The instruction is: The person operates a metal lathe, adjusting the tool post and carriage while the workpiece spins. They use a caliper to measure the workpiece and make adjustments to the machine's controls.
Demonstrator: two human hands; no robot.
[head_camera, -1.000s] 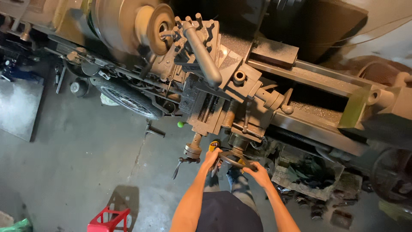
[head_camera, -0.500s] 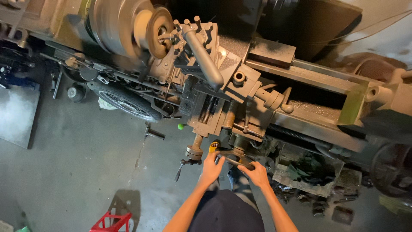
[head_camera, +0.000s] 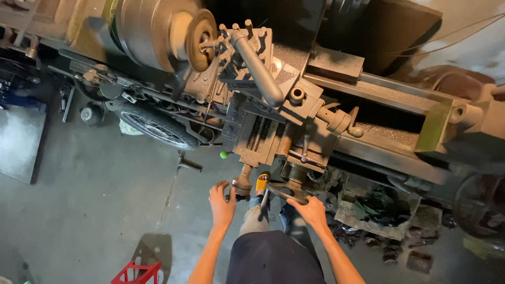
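Observation:
I look down on a large grey metal lathe (head_camera: pixel 294 100) with a round disc workpiece (head_camera: pixel 200 39) held in its chuck. My left hand (head_camera: pixel 222 202) wraps around the small cross-slide handle (head_camera: pixel 241 186) at the front of the carriage. My right hand (head_camera: pixel 311 209) grips the spoked carriage handwheel (head_camera: pixel 286 192) just to the right. A long lever (head_camera: pixel 258 66) sticks up from the tool post. A small green knob (head_camera: pixel 224 155) sits left of the carriage.
A tyre (head_camera: pixel 155 126) leans under the lathe bed at the left. A red stool (head_camera: pixel 137 273) stands on the concrete floor near my left arm. A tray of scrap parts (head_camera: pixel 379 215) lies at the lower right. A wrench (head_camera: pixel 188 163) lies on the floor.
The view has shifted slightly. My left hand has slid leftward and down onto the small handle; my right hand stays on the handwheel.

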